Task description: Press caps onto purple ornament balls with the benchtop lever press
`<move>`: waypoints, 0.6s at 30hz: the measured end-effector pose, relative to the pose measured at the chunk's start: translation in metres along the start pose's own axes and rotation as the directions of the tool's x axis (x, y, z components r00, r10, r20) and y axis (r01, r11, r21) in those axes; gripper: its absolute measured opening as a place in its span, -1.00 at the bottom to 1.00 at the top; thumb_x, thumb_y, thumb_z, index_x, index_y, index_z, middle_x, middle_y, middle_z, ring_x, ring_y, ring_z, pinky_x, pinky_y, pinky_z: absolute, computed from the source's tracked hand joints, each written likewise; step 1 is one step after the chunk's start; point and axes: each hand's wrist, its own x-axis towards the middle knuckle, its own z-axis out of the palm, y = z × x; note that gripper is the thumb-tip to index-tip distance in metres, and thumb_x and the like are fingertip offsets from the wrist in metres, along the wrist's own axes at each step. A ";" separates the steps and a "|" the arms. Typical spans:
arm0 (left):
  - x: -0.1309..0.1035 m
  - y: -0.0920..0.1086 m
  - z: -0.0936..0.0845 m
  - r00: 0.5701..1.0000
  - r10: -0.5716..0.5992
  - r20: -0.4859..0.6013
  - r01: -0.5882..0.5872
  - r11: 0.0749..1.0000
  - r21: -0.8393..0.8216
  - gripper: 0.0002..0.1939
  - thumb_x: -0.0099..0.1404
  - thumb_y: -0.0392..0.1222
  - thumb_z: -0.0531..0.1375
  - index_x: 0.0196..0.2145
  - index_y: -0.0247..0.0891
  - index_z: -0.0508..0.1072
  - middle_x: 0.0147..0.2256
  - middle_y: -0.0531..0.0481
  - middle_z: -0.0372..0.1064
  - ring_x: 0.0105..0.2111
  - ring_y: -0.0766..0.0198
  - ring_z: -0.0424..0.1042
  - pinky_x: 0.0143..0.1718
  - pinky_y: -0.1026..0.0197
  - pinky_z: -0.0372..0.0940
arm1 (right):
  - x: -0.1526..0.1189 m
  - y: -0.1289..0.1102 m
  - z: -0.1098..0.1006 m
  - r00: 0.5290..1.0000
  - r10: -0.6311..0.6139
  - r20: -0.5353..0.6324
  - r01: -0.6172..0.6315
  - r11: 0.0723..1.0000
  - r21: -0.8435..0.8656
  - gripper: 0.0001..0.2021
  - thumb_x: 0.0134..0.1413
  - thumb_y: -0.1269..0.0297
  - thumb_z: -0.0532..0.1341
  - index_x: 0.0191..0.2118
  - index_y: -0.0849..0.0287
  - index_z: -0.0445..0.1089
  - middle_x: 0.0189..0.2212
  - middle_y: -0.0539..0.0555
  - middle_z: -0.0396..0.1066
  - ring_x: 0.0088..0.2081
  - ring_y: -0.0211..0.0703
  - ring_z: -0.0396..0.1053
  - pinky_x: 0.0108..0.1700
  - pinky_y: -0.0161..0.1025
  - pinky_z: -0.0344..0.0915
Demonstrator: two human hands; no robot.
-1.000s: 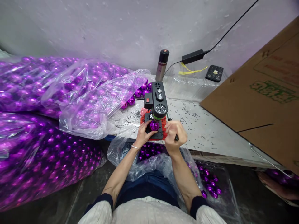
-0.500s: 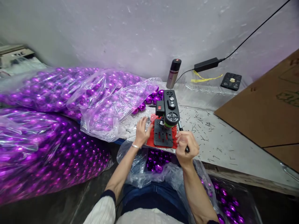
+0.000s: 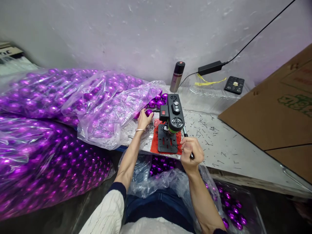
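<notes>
My left hand (image 3: pixel 144 119) has its thumb and fingers round a shiny purple ball (image 3: pixel 148 112), left of a small black machine (image 3: pixel 175 112) with a red switch. The machine's slotted base plate (image 3: pixel 167 139) lies on a red sheet (image 3: pixel 154 143) near the table's front edge. My right hand (image 3: pixel 192 151) is closed round the black grip (image 3: pixel 192 156) of the lever at the machine's right side. More purple balls (image 3: pixel 160 104) rest behind the machine, at the mouth of a clear plastic bag (image 3: pixel 104 120).
Large bags of purple balls (image 3: pixel 44 162) fill the left side. A spray can (image 3: pixel 177 77), a black adapter (image 3: pixel 210 67) and a dark flat device (image 3: pixel 234 85) are along the wall. A cardboard box (image 3: pixel 273 113) stands at right. Below the table edge is an open bag of balls (image 3: pixel 162 164).
My left hand has moved from beside the base plate up and back to the loose balls and taken hold of one. My right hand stays on the lever. The view has shifted slightly.
</notes>
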 end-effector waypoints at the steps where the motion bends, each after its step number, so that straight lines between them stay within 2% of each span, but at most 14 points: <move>1: -0.011 -0.004 -0.003 0.998 -0.022 0.060 0.033 0.982 -0.183 -0.59 0.28 -0.05 0.33 0.02 -0.29 0.47 -0.03 -0.27 0.54 0.04 -0.07 0.53 0.09 -0.08 0.40 | 0.000 0.000 0.000 1.000 0.003 -0.004 -0.003 1.000 -0.001 -0.71 0.26 0.54 0.08 -0.48 0.10 0.25 -0.54 -0.05 0.34 -0.43 -0.24 0.40 -0.39 -0.26 0.28; 3: -0.036 -0.015 -0.007 0.974 -0.056 0.218 0.159 0.856 -0.492 -0.61 0.31 0.05 0.29 -0.02 -0.26 0.51 -0.08 -0.19 0.57 -0.05 0.03 0.58 0.04 -0.04 0.46 | 0.002 -0.001 0.001 1.000 0.010 -0.016 -0.010 1.000 -0.001 -0.71 0.26 0.52 0.09 -0.49 0.10 0.25 -0.56 -0.05 0.33 -0.44 -0.23 0.40 -0.40 -0.25 0.27; 4: -0.050 -0.020 -0.009 0.955 -0.068 0.289 0.232 0.778 -0.584 -0.60 0.31 0.09 0.29 -0.04 -0.25 0.52 -0.09 -0.17 0.58 -0.09 0.06 0.59 0.02 -0.03 0.48 | 0.003 -0.002 0.001 1.000 0.016 -0.021 -0.016 1.000 0.000 -0.71 0.27 0.50 0.09 -0.49 0.10 0.26 -0.57 -0.05 0.32 -0.44 -0.22 0.40 -0.40 -0.24 0.27; 6: -0.078 -0.030 -0.011 0.927 -0.101 0.361 0.332 0.669 -0.665 -0.57 0.26 0.13 0.33 -0.07 -0.23 0.52 -0.10 -0.15 0.60 -0.11 0.09 0.60 0.01 -0.01 0.50 | 0.006 -0.004 0.002 0.999 0.037 -0.031 -0.037 0.999 -0.002 -0.70 0.28 0.48 0.09 -0.50 0.10 0.26 -0.57 -0.04 0.33 -0.44 -0.22 0.40 -0.40 -0.23 0.26; 7: -0.090 -0.033 -0.011 0.923 -0.121 0.366 0.353 0.648 -0.675 -0.55 0.24 0.14 0.35 -0.07 -0.23 0.51 -0.09 -0.15 0.60 -0.10 0.10 0.60 0.01 0.01 0.50 | 0.008 -0.004 0.002 0.998 0.050 -0.036 -0.051 0.999 -0.005 -0.70 0.29 0.46 0.09 -0.50 0.10 0.26 -0.56 -0.04 0.34 -0.44 -0.22 0.40 -0.40 -0.23 0.26; 9: -0.110 -0.037 -0.007 0.925 -0.153 0.348 0.359 0.657 -0.663 -0.51 0.22 0.16 0.36 -0.04 -0.22 0.49 -0.05 -0.14 0.59 -0.08 0.11 0.60 -0.01 0.05 0.50 | 0.013 -0.006 0.003 0.996 0.074 -0.048 -0.075 0.997 -0.006 -0.69 0.32 0.43 0.08 -0.50 0.11 0.26 -0.54 -0.02 0.35 -0.45 -0.23 0.38 -0.39 -0.22 0.25; 12: -0.129 -0.034 0.004 0.937 -0.158 0.312 0.325 0.724 -0.608 -0.43 0.20 0.14 0.38 0.03 -0.22 0.41 -0.02 -0.14 0.58 -0.04 0.11 0.59 0.00 0.07 0.47 | 0.022 -0.008 0.004 0.994 0.094 -0.055 -0.094 0.996 0.003 -0.67 0.35 0.39 0.07 -0.50 0.10 0.23 -0.55 -0.03 0.31 -0.46 -0.25 0.35 -0.39 -0.22 0.24; 15: -0.138 -0.027 0.016 0.951 -0.068 0.301 0.234 0.795 -0.559 -0.41 0.19 0.09 0.40 0.05 -0.22 0.35 -0.04 -0.16 0.59 -0.02 0.09 0.59 0.09 0.01 0.44 | 0.028 -0.010 0.004 0.994 0.097 -0.043 -0.097 0.995 0.006 -0.68 0.37 0.38 0.07 -0.49 0.10 0.23 -0.56 -0.05 0.28 -0.46 -0.28 0.33 -0.39 -0.24 0.23; 18: -0.142 -0.022 0.025 0.964 0.087 0.253 0.048 0.874 -0.483 -0.43 0.19 0.06 0.41 0.04 -0.23 0.35 -0.03 -0.18 0.58 0.00 0.06 0.58 0.14 -0.04 0.41 | 0.030 -0.011 0.002 0.996 0.085 -0.025 -0.085 0.996 0.010 -0.70 0.36 0.39 0.08 -0.47 0.10 0.24 -0.55 -0.05 0.30 -0.44 -0.27 0.34 -0.37 -0.24 0.25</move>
